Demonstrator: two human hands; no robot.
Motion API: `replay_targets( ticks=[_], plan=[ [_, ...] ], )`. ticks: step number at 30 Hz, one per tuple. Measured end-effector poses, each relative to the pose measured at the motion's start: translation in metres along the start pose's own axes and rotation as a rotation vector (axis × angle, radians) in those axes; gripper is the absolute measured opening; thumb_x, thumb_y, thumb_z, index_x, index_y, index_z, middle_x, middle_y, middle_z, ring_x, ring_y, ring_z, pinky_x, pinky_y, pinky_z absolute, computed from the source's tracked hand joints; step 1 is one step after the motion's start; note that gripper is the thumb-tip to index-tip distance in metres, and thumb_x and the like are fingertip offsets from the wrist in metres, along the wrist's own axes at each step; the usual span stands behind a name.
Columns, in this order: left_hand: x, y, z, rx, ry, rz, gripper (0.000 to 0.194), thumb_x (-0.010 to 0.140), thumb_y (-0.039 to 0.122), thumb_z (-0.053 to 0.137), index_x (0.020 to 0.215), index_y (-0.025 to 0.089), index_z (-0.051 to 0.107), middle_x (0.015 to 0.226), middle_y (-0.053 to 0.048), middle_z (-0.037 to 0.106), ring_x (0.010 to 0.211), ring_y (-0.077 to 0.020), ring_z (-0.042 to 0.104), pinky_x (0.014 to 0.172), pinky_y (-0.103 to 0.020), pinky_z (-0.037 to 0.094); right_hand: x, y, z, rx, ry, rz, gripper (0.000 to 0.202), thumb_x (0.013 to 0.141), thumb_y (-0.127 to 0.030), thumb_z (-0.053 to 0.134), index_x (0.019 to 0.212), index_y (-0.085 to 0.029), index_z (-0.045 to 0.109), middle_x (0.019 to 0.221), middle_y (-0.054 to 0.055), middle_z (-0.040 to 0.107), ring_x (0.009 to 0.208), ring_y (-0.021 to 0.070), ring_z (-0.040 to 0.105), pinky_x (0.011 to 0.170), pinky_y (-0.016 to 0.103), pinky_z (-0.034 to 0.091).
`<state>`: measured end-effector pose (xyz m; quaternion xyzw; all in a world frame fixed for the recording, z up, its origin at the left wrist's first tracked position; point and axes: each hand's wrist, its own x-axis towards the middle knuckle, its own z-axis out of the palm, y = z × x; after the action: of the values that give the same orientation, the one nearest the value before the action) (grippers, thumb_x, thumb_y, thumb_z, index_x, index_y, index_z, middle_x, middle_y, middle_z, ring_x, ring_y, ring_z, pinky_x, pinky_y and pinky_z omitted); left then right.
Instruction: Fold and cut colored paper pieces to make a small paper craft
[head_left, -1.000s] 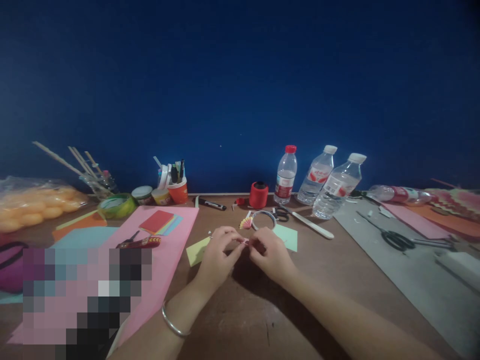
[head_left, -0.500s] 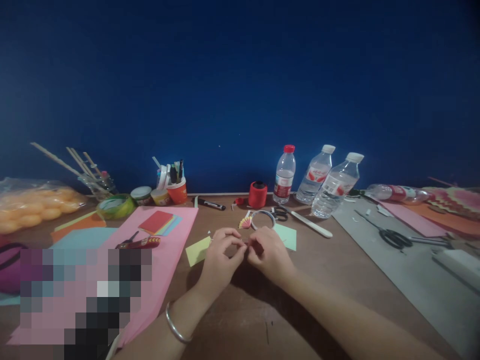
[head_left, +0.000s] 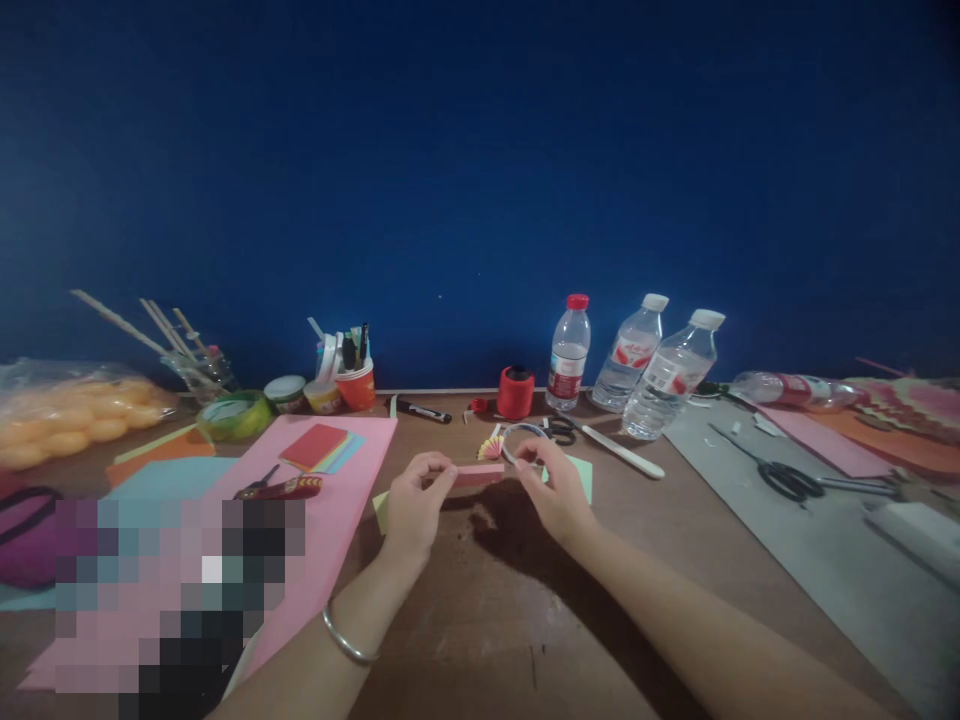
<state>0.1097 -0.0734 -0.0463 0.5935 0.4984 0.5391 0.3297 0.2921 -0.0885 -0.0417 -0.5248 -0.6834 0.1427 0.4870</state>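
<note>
A folded pink-red strip of paper [head_left: 478, 475] stretches out level above the brown table, its left end pinched between the thumb and fingers of my left hand [head_left: 416, 502]. Just past the strip's right end, my right hand [head_left: 559, 492] has its fingers curved and apart, with nothing visible in them. Behind the right fingertips lies a roll of tape [head_left: 525, 429]. Beside it sits a small pleated paper fan [head_left: 491, 447] in yellow and pink. Pale green paper [head_left: 581, 475] is partly covered by my right hand, and yellow-green paper [head_left: 381, 512] by my left.
Water bottles [head_left: 568, 350] and a red spool [head_left: 516, 393] stand near the blue wall. A white stick [head_left: 622, 452] lies right of the hands. Pink sheets [head_left: 345, 500] bear coloured squares [head_left: 313, 446] at left. Black scissors [head_left: 787, 480] rest on a grey mat [head_left: 750, 540].
My hands have drawn apart, the left moving leftward and the right slightly rightward. The pink-red strip, hidden by the fingers before, now shows between them.
</note>
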Motion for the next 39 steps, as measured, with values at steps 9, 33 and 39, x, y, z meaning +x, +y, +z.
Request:
replay_targets(
  ticks=[9,33,39],
  plan=[
    [-0.009,0.017,0.004,0.007,-0.262,-0.002,0.009,0.072,0.024,0.051,0.075,0.017,0.056,0.07,0.001,0.056,0.064,-0.0124,0.051,0.059,-0.022,0.039,-0.006,-0.015,0.008,0.072,-0.203,-0.002,0.009,0.075,-0.018,0.052,0.067,-0.018,0.056,0.068,0.0,0.055,0.068,0.0146,0.05,0.061,0.025,0.037],
    [-0.006,0.011,0.006,-0.107,-0.239,0.045,0.023,0.071,0.018,0.055,0.093,0.019,0.05,0.086,-0.001,0.057,0.078,-0.0138,0.056,0.07,-0.025,0.045,-0.001,-0.005,0.015,0.464,-0.151,0.353,0.011,0.066,-0.024,0.056,0.072,-0.016,0.061,0.066,0.0,0.06,0.062,0.0137,0.053,0.06,0.024,0.041],
    [-0.003,0.01,0.003,0.044,-0.267,0.089,0.007,0.073,0.02,0.055,0.079,0.018,0.058,0.077,0.0,0.061,0.073,-0.0138,0.058,0.068,-0.024,0.045,-0.003,-0.006,0.013,0.434,-0.125,0.313,0.012,0.068,-0.025,0.055,0.074,-0.017,0.062,0.07,0.001,0.062,0.066,0.0149,0.055,0.063,0.026,0.043]
  ],
)
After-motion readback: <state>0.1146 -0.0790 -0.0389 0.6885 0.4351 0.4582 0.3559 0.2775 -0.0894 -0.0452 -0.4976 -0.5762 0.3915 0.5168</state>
